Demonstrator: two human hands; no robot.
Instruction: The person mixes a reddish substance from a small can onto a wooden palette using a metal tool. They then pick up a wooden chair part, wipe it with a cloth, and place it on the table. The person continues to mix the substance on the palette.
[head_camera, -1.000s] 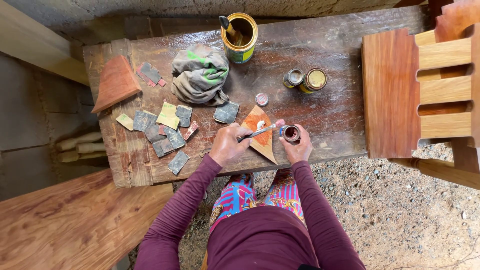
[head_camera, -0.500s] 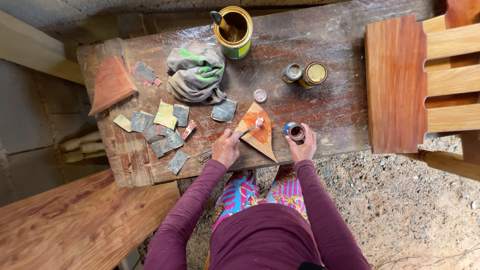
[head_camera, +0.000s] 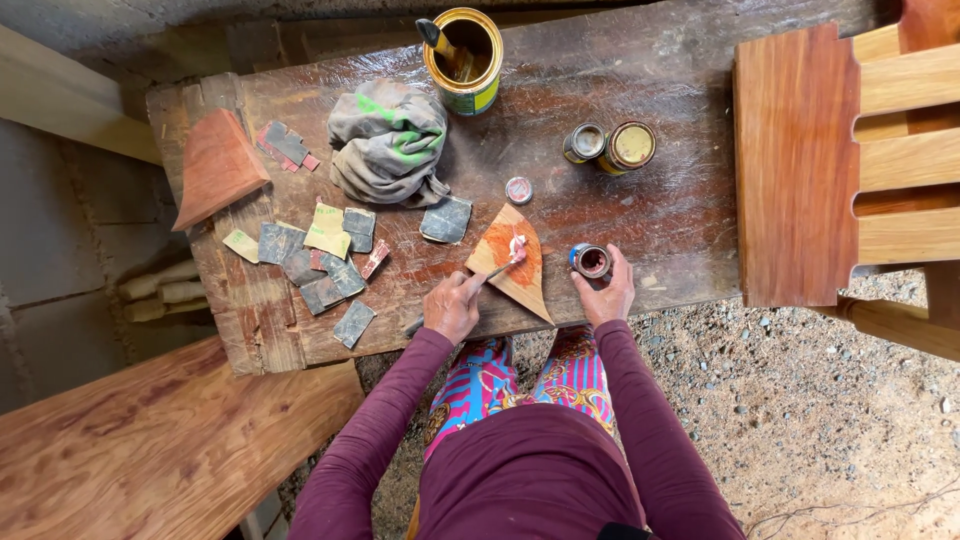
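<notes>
Seen from overhead, the person sat at the near edge of a worn wooden bench (head_camera: 640, 210). The left hand (head_camera: 452, 306) was closed around a thin stick (head_camera: 497, 270), whose tip carried a pale blob onto a triangular wood piece (head_camera: 512, 268) lying at the bench's near edge, its face smeared orange. The right hand (head_camera: 607, 292) gripped a small round tin (head_camera: 590, 261), open side up, just at 3 o'clock of the wood piece.

A small lid (head_camera: 518, 190) lay at 12 o'clock of the wood piece. Two small cans (head_camera: 610, 146) stood at 1 o'clock, and a larger yellow can (head_camera: 463, 47) with a brush in it stood further off at 12 o'clock. A crumpled grey rag (head_camera: 388, 142) sat at 10 o'clock. Sandpaper scraps (head_camera: 318, 256) were scattered at 9 o'clock, with a second wedge of wood (head_camera: 215, 167) beyond them.
</notes>
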